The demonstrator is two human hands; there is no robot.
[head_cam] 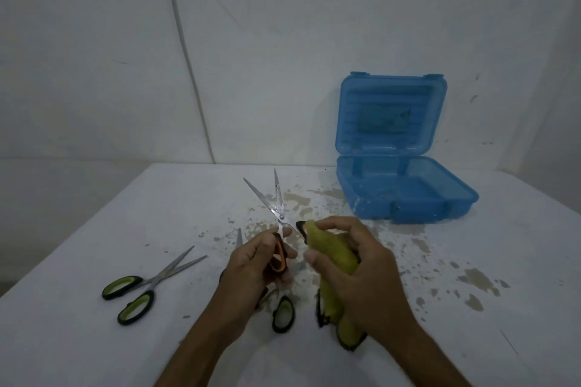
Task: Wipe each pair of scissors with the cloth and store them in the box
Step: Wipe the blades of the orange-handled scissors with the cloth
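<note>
Orange-handled steel scissors [276, 214], blades parted: left hand [251, 264] is gripping one handle loop, right hand [355, 261] is clutching the olive-green cloth [333, 264] around the other. Open blue plastic box [402, 188] is sitting empty (apparently); green-handled scissors [141, 286] are waiting on the table.

A translucent blue box [405, 195] with a ribbed lid is standing out against a plain white wall [94, 56], while the white bench [94, 339] beneath it is showing brownish speckled stains. Orange-and-black handled scissors [278, 220] with silver blades are gleaming beside an olive-green cloth [333, 264] edged in black. Two more pairs are showing lime-green handles rimmed in black: the green scissors [138, 289] at the left, silver-bladed, and a half-hidden pair [283, 314] nearer the middle.
</note>
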